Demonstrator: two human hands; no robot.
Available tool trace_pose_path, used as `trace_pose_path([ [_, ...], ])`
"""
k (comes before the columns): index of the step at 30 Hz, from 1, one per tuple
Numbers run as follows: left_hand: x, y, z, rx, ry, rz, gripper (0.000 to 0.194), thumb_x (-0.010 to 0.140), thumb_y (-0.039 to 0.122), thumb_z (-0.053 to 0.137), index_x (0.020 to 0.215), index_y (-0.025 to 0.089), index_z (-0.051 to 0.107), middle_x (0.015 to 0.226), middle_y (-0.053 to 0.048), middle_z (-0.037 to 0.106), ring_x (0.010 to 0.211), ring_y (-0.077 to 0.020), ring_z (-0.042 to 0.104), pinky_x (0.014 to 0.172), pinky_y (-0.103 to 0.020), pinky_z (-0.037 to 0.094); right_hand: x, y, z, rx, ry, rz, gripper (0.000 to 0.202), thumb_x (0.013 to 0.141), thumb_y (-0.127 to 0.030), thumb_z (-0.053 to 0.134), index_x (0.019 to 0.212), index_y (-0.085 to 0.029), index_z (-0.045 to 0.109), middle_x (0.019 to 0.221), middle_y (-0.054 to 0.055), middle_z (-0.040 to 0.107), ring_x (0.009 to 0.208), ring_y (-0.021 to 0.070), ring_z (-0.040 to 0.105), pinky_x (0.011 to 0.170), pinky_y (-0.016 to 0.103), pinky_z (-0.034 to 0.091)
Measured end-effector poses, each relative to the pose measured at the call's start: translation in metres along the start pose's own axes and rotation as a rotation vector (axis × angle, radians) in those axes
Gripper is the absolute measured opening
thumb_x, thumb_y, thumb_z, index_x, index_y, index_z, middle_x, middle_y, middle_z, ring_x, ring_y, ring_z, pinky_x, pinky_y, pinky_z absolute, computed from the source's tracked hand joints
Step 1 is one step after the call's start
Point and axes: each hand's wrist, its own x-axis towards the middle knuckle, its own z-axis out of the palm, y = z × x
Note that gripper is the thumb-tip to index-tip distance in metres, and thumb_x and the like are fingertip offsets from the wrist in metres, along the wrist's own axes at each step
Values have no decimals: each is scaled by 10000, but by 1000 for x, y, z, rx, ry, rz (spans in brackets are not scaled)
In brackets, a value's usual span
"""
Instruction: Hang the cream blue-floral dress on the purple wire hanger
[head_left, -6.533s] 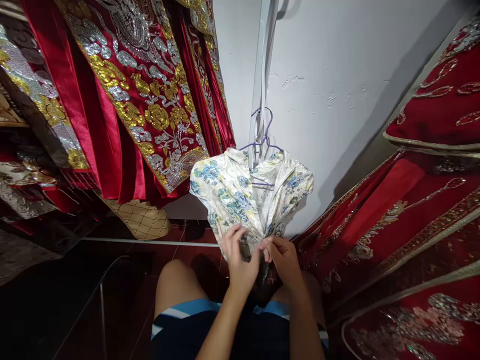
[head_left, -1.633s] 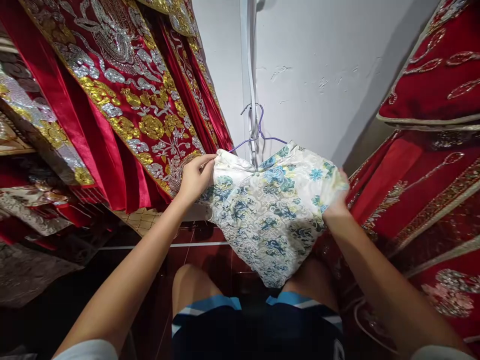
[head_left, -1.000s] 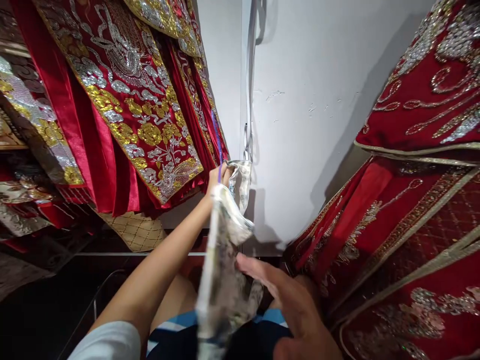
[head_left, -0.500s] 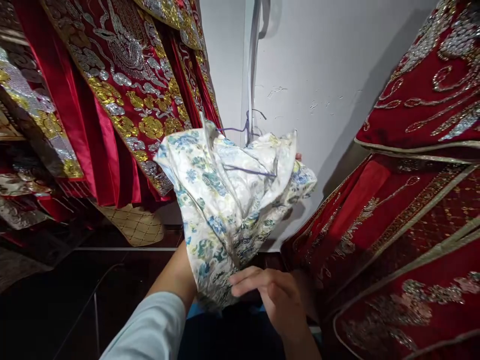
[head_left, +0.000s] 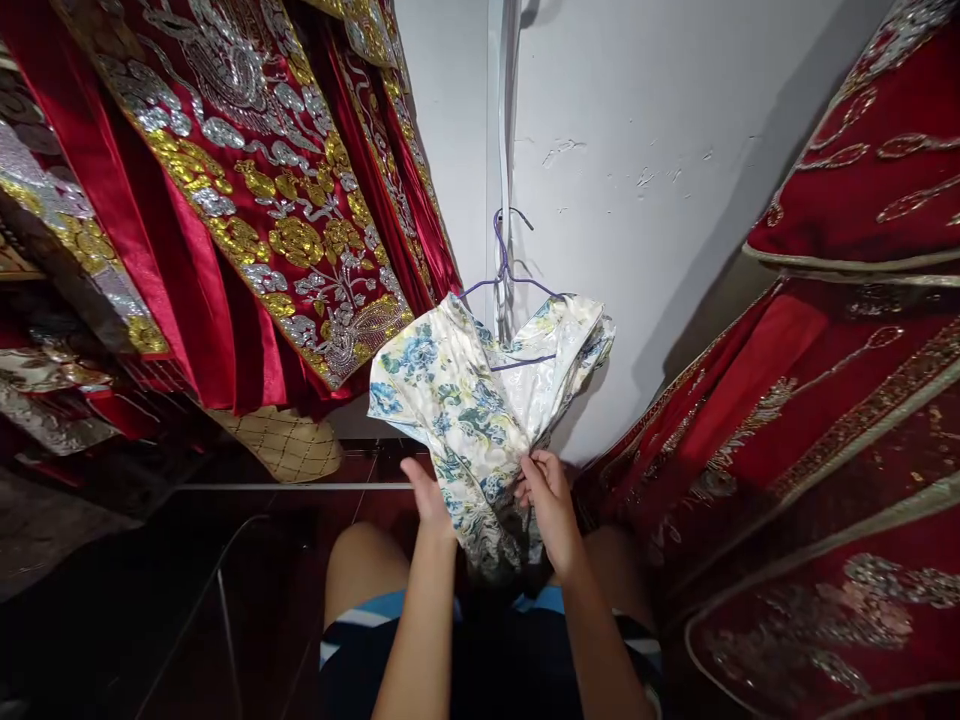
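Observation:
A white garment (head_left: 469, 400) with blue, green and yellow flowers hangs on a thin purple hanger (head_left: 504, 270) in front of the wall. Its V-shaped neckline faces up and its lower part drops towards my knees. My left hand (head_left: 431, 500) is at the garment's left edge, thumb stretched out, its other fingers partly behind the cloth. On the right, my right hand (head_left: 544, 485) pinches the front of the cloth just below the neckline.
Red embroidered garments with gold and silver beading (head_left: 300, 240) hang on the left. More red beaded garments (head_left: 787, 400) hang on the right. Behind is a white wall (head_left: 637, 120) with a pale vertical strip. My bare knees show below.
The garment now hangs lower and farther right, with its hanger showing. My left hand has come out from under the cloth, and my right hand has moved up and closed on the front.

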Motion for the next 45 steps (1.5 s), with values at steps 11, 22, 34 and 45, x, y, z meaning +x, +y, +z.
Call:
trace_pose_path([
  [11, -10, 21, -2, -31, 269, 39, 641, 617, 367, 837, 1221, 237, 667, 1048, -78, 762, 1027, -310, 709, 906, -394, 562, -11, -7, 15, -74, -306, -21, 347, 893, -544, 582, 760, -226, 537, 623, -39, 527, 494, 112, 418, 501, 257, 353],
  [22, -15, 23, 2, -90, 267, -9, 634, 579, 322, 851, 1180, 225, 673, 1058, -74, 757, 1026, -313, 706, 892, -395, 564, -18, -6, 23, -62, -206, -19, 314, 827, -419, 587, 619, -226, 453, 503, -59, 404, 483, 104, 337, 481, 250, 251],
  [34, -17, -21, -18, 688, 626, 664, 250, 817, 187, 569, 1057, 255, 583, 1280, -78, 557, 1295, -248, 492, 1142, -412, 351, -27, -16, 2, -219, -194, -55, 274, 821, -403, 628, 662, -187, 682, 434, -31, 485, 437, 118, 411, 493, 264, 310],
  [45, -27, -46, 10, 599, 81, 446, 192, 961, 333, 564, 900, 166, 634, 823, -32, 634, 809, -169, 590, 759, -257, 438, -22, -51, 7, -154, -245, -20, 255, 787, -386, 633, 656, -174, 686, 416, -43, 468, 414, 94, 398, 453, 242, 317],
])
